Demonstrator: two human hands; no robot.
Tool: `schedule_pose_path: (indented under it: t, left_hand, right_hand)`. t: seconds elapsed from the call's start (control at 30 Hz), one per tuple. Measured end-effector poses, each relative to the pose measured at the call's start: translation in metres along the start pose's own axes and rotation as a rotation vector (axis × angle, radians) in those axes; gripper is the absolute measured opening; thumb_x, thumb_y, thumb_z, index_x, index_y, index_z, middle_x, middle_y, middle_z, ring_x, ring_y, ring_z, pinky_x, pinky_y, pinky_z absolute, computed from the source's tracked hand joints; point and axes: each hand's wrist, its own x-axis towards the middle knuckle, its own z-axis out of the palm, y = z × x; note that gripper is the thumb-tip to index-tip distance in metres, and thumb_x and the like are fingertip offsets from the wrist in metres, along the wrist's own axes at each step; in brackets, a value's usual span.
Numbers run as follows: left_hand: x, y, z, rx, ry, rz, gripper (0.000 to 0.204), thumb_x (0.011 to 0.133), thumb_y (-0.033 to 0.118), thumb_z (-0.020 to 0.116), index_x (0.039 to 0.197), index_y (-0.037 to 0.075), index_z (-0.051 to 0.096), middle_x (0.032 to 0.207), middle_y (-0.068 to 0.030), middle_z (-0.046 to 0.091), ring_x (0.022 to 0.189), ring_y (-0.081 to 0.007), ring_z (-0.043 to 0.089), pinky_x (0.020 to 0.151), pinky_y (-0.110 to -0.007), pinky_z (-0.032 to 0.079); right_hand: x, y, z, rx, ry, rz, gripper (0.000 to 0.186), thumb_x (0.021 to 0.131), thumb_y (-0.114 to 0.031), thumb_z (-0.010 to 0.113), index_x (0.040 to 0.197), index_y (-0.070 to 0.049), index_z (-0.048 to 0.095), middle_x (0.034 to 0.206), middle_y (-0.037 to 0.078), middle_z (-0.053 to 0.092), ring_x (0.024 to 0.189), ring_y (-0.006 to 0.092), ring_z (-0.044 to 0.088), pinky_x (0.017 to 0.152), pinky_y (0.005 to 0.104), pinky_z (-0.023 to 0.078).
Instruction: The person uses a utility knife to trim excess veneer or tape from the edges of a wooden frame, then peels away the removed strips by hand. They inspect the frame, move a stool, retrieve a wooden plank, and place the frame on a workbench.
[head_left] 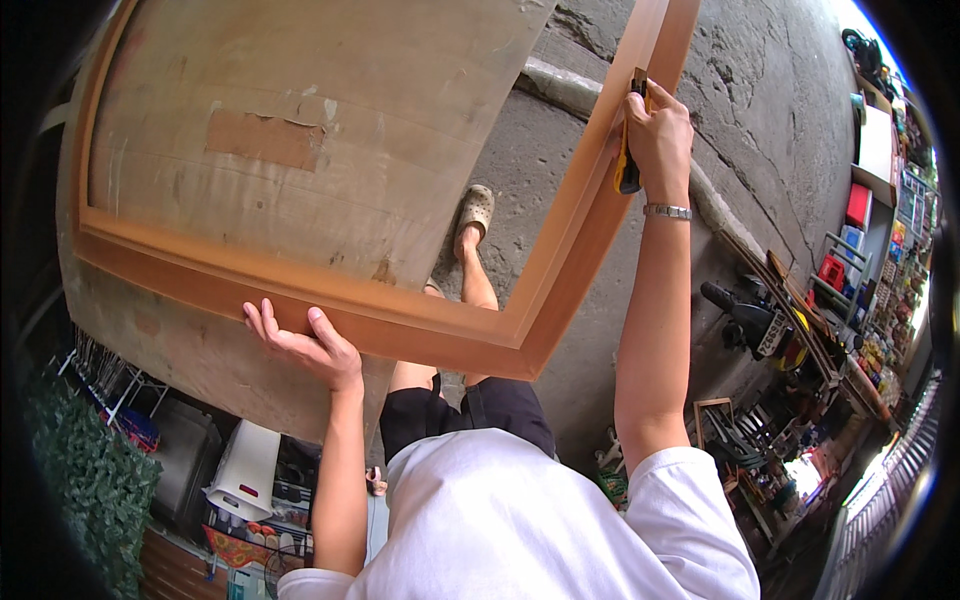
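A large brown wooden frame (400, 318) lies across a worn board, its near right corner sticking out past the board's edge. My right hand (660, 135), closed, grips a yellow and black utility knife (627, 168) against the frame's right bar. The knife's blade end points away from me, and the fingers partly hide its body. At the near bar, my left hand (308, 345) is open, thumb and fingers apart, against the frame's outer edge. Nothing shows in its grasp.
The stained board (300, 60) under the frame has a torn brown patch (265, 140). Rough concrete floor (780, 130) lies to the right, with a motorcycle (745, 320) and crowded shelves (850, 250) beyond. A white plastic box (245, 470) and green foliage (80, 480) are at lower left.
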Motion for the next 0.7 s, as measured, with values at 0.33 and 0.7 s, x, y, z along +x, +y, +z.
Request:
schedule_pose_path:
  t: [0.33, 0.7]
  left_hand:
    - [-0.002, -0.001, -0.001, 0.003, -0.006, 0.004, 0.059, 0.100, 0.030, 0.053, 0.145, -0.004, 0.036, 0.159, -0.0270, 0.027, 0.148, -0.0432, 0.024, 0.121, -0.057, 0.017]
    - [-0.002, -0.003, -0.001, -0.006, -0.010, 0.005, 0.060, 0.099, 0.030, 0.055, 0.147, -0.001, 0.035, 0.159, -0.0266, 0.025, 0.148, -0.0445, 0.022, 0.121, -0.058, 0.015]
  right_hand:
    - [-0.030, 0.010, 0.006, 0.010, -0.015, 0.045, 0.032, 0.093, -0.021, 0.060, 0.115, 0.000, 0.071, 0.079, 0.019, 0.073, 0.079, 0.0326, 0.075, 0.076, 0.0435, 0.060]
    - [-0.065, 0.006, 0.007, 0.019, -0.030, 0.096, 0.035, 0.093, -0.022, 0.060, 0.121, -0.004, 0.070, 0.093, 0.022, 0.074, 0.089, 0.0357, 0.074, 0.079, 0.0446, 0.059]
